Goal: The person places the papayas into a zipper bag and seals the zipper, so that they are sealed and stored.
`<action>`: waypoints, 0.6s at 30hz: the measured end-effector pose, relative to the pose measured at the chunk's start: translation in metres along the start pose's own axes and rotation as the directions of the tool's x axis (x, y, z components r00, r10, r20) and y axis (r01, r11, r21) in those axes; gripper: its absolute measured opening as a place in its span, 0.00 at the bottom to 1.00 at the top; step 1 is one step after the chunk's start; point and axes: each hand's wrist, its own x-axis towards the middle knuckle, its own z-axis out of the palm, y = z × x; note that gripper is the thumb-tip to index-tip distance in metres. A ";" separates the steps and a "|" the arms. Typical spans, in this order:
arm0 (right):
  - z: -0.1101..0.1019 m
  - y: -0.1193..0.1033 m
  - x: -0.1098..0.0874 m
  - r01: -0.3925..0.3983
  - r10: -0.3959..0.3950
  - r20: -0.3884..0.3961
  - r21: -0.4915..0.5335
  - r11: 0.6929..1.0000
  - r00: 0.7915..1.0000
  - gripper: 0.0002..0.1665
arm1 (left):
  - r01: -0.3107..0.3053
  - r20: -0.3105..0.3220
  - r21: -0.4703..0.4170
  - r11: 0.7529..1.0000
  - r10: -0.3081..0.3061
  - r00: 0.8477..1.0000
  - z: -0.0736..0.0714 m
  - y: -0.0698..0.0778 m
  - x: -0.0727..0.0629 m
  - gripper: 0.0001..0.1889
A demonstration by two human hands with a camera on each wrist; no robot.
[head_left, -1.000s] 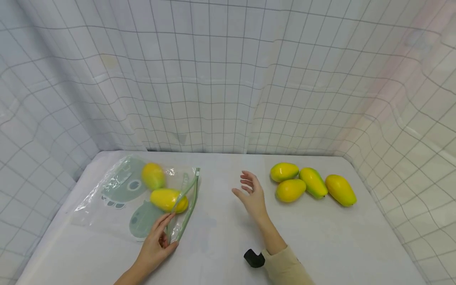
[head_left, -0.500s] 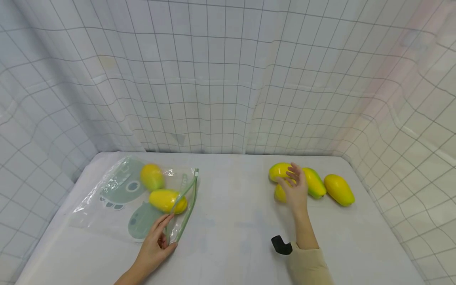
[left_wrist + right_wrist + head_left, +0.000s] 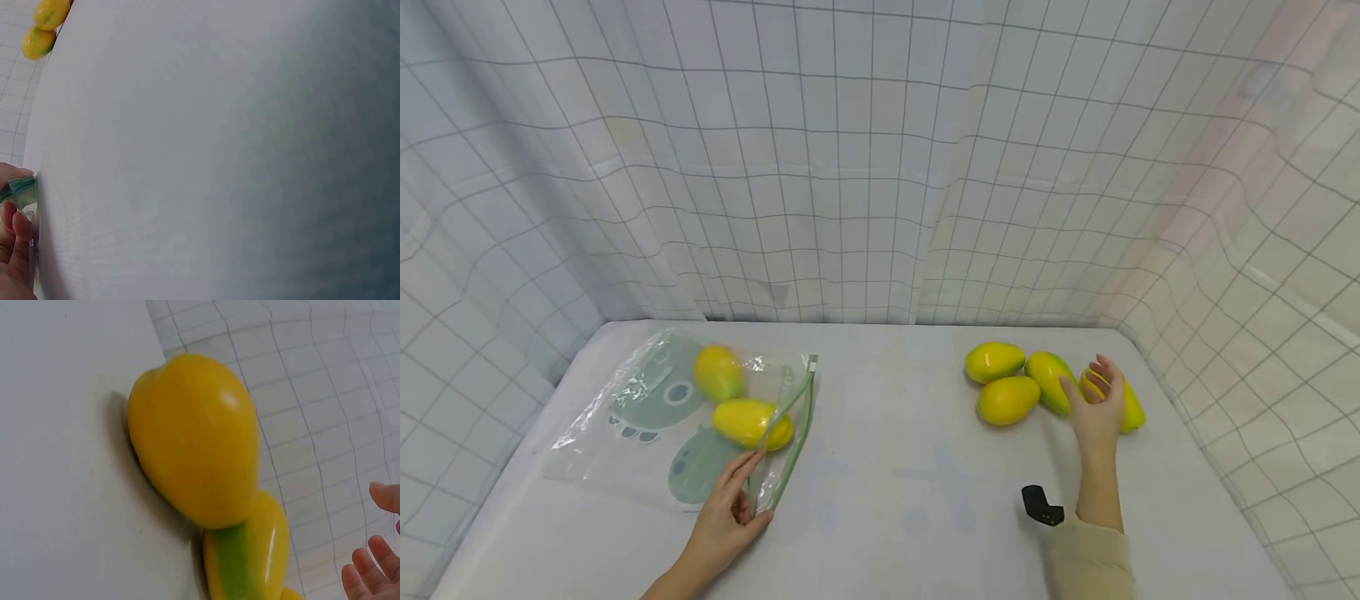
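Note:
A clear zip bag (image 3: 700, 475) with green dinosaur prints lies flat on the left of the table. Two yellow, papaya-shaped fruits are in it, one farther back (image 3: 718, 373) and one near the mouth (image 3: 751, 422). My left hand (image 3: 726, 517) pinches the near corner of the bag's mouth; in the left wrist view, thumb and fingers lie on either side of its green zip strip (image 3: 24, 192). My right hand (image 3: 1097, 417), fingers loosely bent and holding nothing, is over the rightmost yellow fruit (image 3: 1133, 408), partly covering it in the head view.
To the left of my right hand lie a green-streaked fruit (image 3: 1047, 373) and two more yellow fruits, one behind (image 3: 995, 362) and one in front (image 3: 1008, 401). A black device (image 3: 1042, 506) sits at my right wrist. A white checked curtain (image 3: 865, 208) surrounds the table (image 3: 880, 467).
My right hand has moved right, from mid-table across the fruit group to the rightmost fruit. The left hand has stayed at the bag's mouth.

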 end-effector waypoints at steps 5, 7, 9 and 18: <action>-0.020 0.014 0.005 0.015 -0.020 -0.053 -0.087 0.996 0.998 0.37 | -0.007 -0.009 0.006 1.000 0.007 1.000 0.000 0.000 0.000 0.45; -0.027 0.020 0.007 0.025 -0.035 -0.070 -0.134 0.991 0.997 0.36 | -0.009 -0.009 0.006 1.000 0.009 1.000 -0.001 0.000 0.001 0.45; -0.035 0.025 0.008 0.024 -0.038 -0.080 -0.169 0.985 0.996 0.35 | -0.011 -0.006 0.005 1.000 0.011 1.000 -0.001 0.000 0.001 0.45; -0.054 0.040 0.015 -0.023 -0.005 -0.111 -0.246 0.969 0.994 0.35 | -0.011 -0.007 0.005 1.000 0.011 1.000 0.001 0.000 0.000 0.44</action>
